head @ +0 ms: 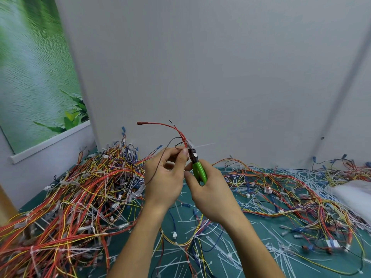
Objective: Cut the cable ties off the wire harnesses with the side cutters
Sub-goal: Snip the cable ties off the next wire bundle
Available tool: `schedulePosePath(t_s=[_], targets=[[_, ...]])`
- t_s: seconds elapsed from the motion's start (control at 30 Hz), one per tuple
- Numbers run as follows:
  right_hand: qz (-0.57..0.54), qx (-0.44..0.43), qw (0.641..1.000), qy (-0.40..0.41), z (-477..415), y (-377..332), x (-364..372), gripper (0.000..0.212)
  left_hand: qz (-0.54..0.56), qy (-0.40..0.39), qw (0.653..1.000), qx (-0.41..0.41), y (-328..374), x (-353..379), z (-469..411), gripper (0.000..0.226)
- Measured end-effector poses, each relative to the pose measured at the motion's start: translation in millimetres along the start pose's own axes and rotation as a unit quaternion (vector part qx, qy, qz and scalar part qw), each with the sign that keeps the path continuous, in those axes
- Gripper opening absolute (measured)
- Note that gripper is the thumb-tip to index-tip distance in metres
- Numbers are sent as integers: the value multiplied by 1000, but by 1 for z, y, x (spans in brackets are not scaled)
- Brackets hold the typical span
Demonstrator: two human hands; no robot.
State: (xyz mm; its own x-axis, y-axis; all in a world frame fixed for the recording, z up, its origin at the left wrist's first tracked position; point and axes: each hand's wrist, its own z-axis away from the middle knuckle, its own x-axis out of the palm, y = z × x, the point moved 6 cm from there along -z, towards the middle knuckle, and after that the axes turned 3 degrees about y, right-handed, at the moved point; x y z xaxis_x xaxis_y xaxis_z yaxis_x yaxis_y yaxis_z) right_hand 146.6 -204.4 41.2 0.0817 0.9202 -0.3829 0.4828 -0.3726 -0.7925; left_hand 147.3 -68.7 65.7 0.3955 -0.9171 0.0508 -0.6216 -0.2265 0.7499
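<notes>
I judge the step in hand to be the snip itself on one small wire harness (176,129), held up off the table (186,194) over its middle, toward the far edge. My left grip (164,177) pinches the harness's red wires between thumb and fingertips, just below the point where they fan out. My right grip (210,193) is wrapped round the green handles of the side cutters (199,171), with the tool's nose pointing up and away from me.

The cable tie (203,146) sits right at the cutter's jaws, touching or nearly so, immediately above the left thumb. Its thin white tail sticks out toward the right edge. I cannot tell whether the blades are already round the strap or only beside it, since that spot is small and partly hidden by the thumb.

The next move calls for a firm squeeze of the handles with the blades on the strap alone, clear of the wire insulation and of the left thumb close by. The left grip should then hold the bundle steady as the tie drops.

Judging by the table, plenty remains: a dense pile of harnesses (80,187) fills the left side, more lie along the right (291,197), and loose cut ties (200,237) litter the near middle
</notes>
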Motion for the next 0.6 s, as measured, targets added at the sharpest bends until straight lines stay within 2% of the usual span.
schedulePosePath(t_s=[0.3, 0.43, 0.6], targets=[[-34, 40, 996, -65, 3, -1, 10, 11, 6, 22, 1000, -9, 3, -2, 0, 16], [-2, 9, 1000, -16, 0, 1, 5, 5, 6, 25, 1000, 2, 7, 0, 1, 19], [6, 9, 1000, 9, 0, 1, 2, 10, -2, 25, 1000, 11, 9, 0, 2, 20]])
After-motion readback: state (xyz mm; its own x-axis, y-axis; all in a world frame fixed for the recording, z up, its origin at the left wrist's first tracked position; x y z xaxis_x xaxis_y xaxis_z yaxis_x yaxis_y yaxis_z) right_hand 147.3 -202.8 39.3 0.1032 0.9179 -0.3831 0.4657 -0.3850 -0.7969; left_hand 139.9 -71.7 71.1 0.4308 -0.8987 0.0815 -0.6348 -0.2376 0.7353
